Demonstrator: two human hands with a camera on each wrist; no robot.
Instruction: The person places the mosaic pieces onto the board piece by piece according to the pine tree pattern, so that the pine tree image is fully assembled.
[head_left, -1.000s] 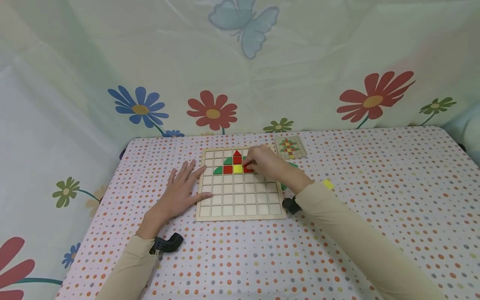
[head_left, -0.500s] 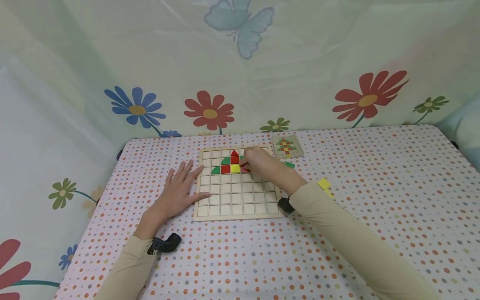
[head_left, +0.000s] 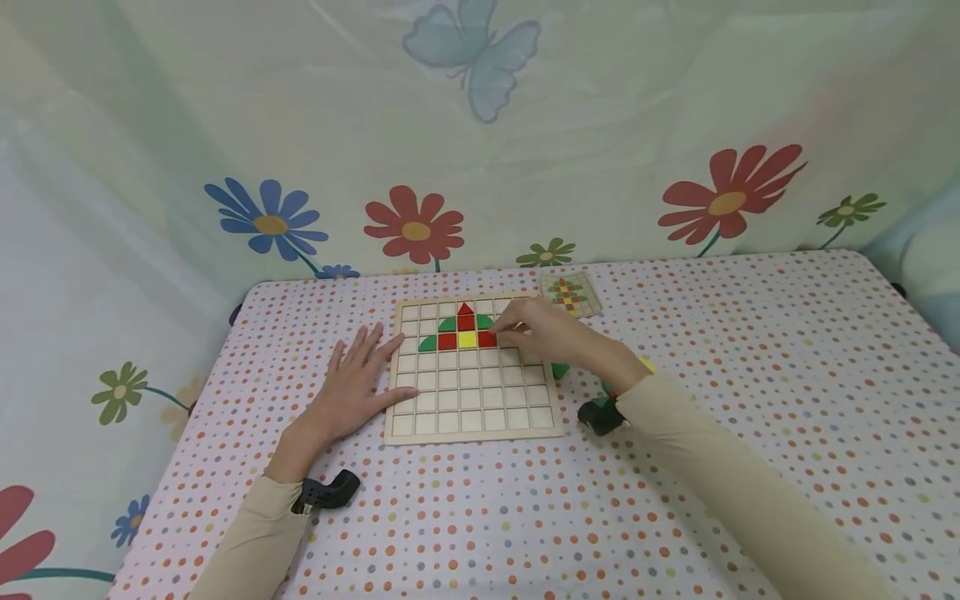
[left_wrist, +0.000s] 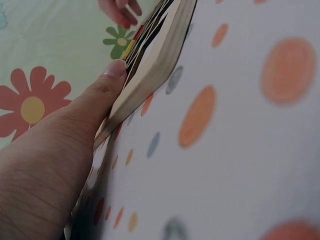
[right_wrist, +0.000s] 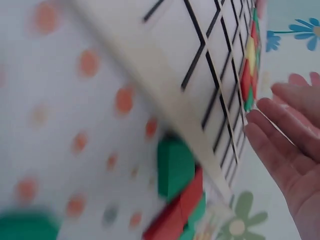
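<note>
A wooden grid board (head_left: 453,423) lies on the table with coloured tiles set in its upper cells. A red triangle (head_left: 465,309) tops a red square (head_left: 466,322), flanked by green rounded tiles (head_left: 447,324). Below, a yellow square (head_left: 467,339) sits between two red squares (head_left: 487,339). My right hand (head_left: 551,333) hovers over the right end of that row, fingertips beside the red square; its fingers (right_wrist: 280,142) look extended with nothing held. My left hand (head_left: 348,392) is spread flat, thumb (left_wrist: 102,87) and forefinger touching the board's left edge.
A picture card (head_left: 588,296) with a tile tree pattern lies behind the board's right corner. Loose green (right_wrist: 175,167), red (right_wrist: 175,215) and yellow tiles (head_left: 647,365) lie right of the board, partly under my right forearm. A floral curtain (head_left: 300,100) hangs behind the table.
My right hand pressed at the red square on the right, then drew back slightly right, uncovering it and the green tile above. My left hand stays on the board's edge.
</note>
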